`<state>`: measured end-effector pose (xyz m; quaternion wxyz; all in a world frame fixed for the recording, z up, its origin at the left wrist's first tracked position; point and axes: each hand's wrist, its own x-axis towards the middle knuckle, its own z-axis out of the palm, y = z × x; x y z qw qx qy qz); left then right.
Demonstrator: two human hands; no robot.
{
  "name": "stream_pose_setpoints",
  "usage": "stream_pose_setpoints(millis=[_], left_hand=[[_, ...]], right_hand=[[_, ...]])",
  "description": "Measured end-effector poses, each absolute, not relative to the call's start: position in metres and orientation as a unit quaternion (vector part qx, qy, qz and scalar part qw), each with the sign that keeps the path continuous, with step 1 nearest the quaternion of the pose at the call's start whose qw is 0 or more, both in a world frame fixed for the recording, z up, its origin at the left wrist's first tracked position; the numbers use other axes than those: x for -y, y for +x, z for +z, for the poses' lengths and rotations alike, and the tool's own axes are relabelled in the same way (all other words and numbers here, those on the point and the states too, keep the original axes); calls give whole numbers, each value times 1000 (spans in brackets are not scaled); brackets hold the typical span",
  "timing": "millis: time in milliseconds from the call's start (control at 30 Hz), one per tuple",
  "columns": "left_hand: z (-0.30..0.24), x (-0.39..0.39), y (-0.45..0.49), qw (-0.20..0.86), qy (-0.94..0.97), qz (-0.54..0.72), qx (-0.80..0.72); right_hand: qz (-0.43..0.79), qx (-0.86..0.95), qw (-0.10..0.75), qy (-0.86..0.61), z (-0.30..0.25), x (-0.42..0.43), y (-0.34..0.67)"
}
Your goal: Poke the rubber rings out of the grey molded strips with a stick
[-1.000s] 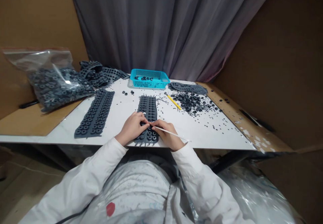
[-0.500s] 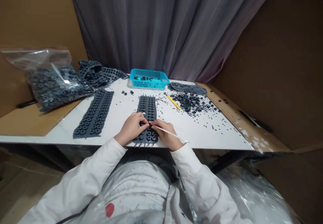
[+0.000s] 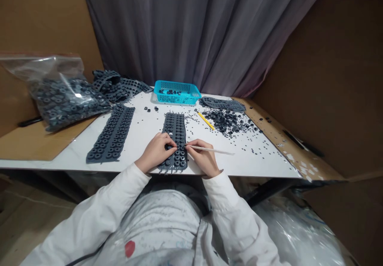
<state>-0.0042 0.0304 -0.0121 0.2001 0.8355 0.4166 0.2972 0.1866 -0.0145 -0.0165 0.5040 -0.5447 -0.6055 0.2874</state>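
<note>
A dark grey rubber sheet (image 3: 175, 123) with rows of round ring-shaped parts lies flat in front of me at the table's near edge. On its left side rests my left hand (image 3: 157, 151), thumb and index finger bent together over the rings; whether anything is pinched there is hidden. My right hand (image 3: 204, 156) is at the sheet's right edge, pinching a thin white stick (image 3: 214, 150) whose tip points left toward the sheet and whose tail reaches out to the right. To the left lies a second similar sheet (image 3: 112, 134).
A blue basket (image 3: 177, 98) with a few dark parts stands at the back. A yellow stick (image 3: 206, 120) lies beside a pile of small dark pieces (image 3: 223, 120), with bits scattered around. At left sit a clear bag of rings (image 3: 66, 102) and crumpled sheets (image 3: 110, 84). Cardboard walls flank the table.
My right hand has shifted slightly right, off the middle of the sheet to its edge, and the white stick has swung flatter. My left hand stays in place.
</note>
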Motion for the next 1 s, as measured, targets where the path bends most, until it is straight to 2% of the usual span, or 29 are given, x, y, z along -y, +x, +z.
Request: stream_pose_setpoints(millis=[367,600,1000], left_hand=[[-14,-31,-5,204,837,302,-408],[-12,-30,-4,196,841,297,-408],[-14,-32,-3,198,839,288,-416]], right_hand=[[370,552,549,-506,-24,12,187],[427,624,488,-436,-18,15,184],[423,652,479,-408,-21,12,184]])
